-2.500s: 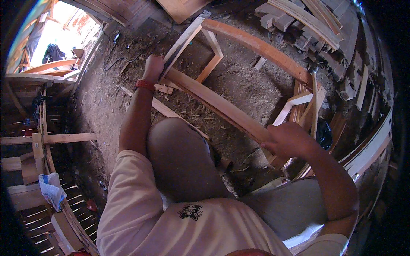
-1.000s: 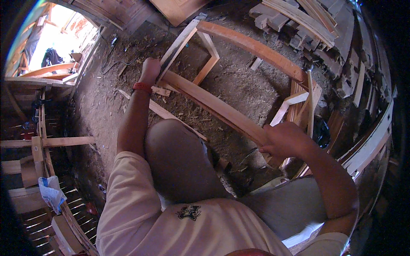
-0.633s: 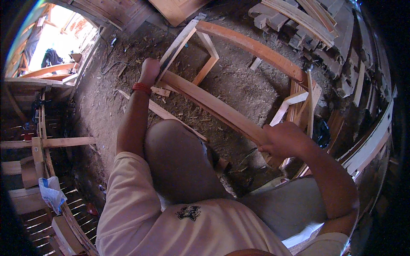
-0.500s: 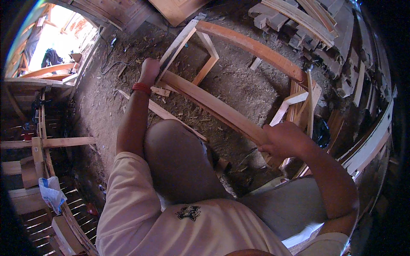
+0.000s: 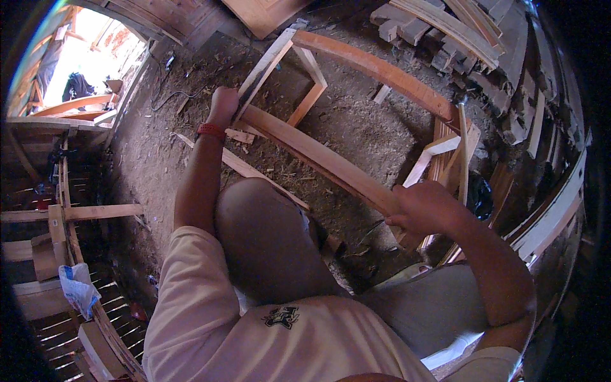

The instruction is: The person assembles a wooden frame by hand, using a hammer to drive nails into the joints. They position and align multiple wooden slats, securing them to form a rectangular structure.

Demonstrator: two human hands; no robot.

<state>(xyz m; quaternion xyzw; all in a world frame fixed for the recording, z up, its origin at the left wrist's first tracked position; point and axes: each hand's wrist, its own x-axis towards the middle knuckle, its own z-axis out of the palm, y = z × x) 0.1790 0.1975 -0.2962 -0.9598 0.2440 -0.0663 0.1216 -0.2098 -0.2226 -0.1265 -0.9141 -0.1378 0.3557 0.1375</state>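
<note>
Wooden frame point(image 5: 382, 71) | unmoved since a second ago | your left hand point(image 5: 224, 105) grips its near-left corner, right hand point(image 5: 425, 207) clamps its near rail point(image 5: 318, 155) | work seemingly paused

Smooth near rail point(image 5: 318, 157), rough earth floor point(image 5: 369, 134)

Between left hand point(image 5: 224, 107) and right hand point(image 5: 423, 207), the near rail is bare matt wood. Beyond both hands, the far rail point(image 5: 382, 69) is matt too. Right of the right hand, a black bundle point(image 5: 482, 198) looks like glossy plastic; stacked planks point(image 5: 442, 30) farther off are rough wood.
</note>
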